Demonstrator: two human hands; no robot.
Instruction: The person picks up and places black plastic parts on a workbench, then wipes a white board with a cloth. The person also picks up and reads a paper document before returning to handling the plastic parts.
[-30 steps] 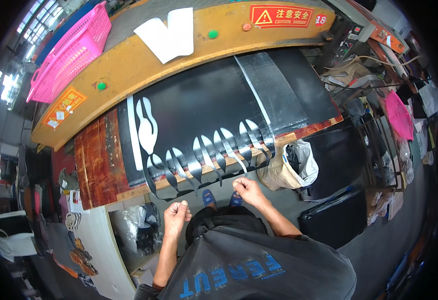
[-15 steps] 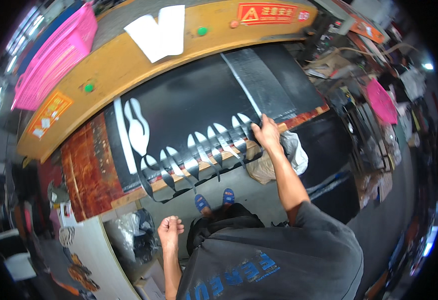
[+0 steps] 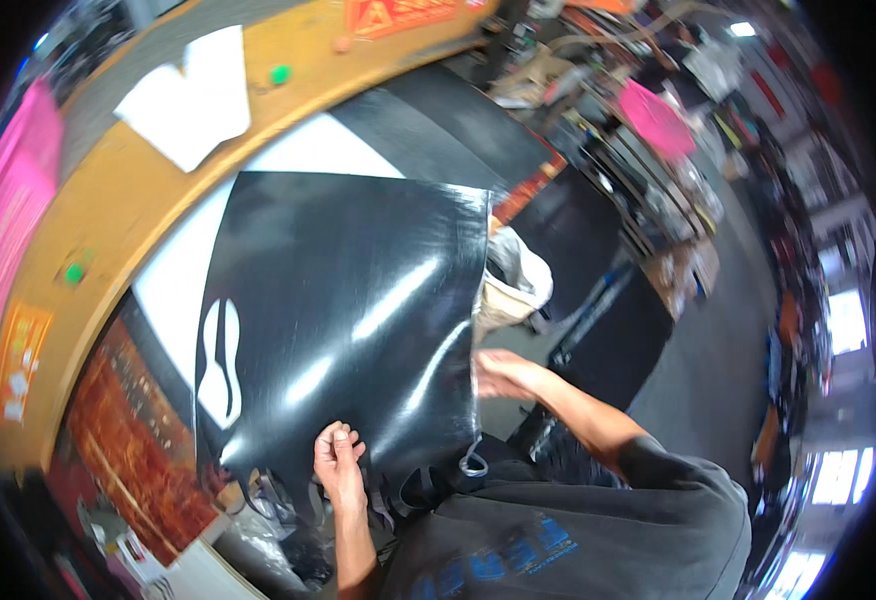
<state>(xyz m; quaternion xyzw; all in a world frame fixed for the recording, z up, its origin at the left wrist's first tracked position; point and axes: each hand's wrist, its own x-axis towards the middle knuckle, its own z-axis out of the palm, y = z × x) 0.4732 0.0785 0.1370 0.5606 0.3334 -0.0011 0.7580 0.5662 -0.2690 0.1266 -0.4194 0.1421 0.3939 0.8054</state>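
Note:
A glossy black sheet (image 3: 343,270) lies in front of me, its near part sagging over the table's front edge. At its left is a sole-shaped cutout (image 3: 220,370) through which white shows. Along the near edge hang thin, curved black strips (image 3: 423,487). My right hand (image 3: 506,375) is closed at the sheet's right edge, fingertips partly hidden behind it. My left hand (image 3: 339,460) is over the near part with fingers curled; whatever they hold, if anything, is hidden. Past the sheet, a white surface (image 3: 183,255) is uncovered.
A yellow machine beam (image 3: 158,190) with green buttons crosses behind the table, carrying white paper sheets (image 3: 198,100). Pink baskets stand at the far left (image 3: 13,220) and far right (image 3: 658,118). A light-coloured bag (image 3: 518,275) hangs beside the sheet's right edge.
The black sheet has come toward me, uncovering white behind it. My right hand has drawn back with its edge. My left hand is now over the sheet. The view has swung right.

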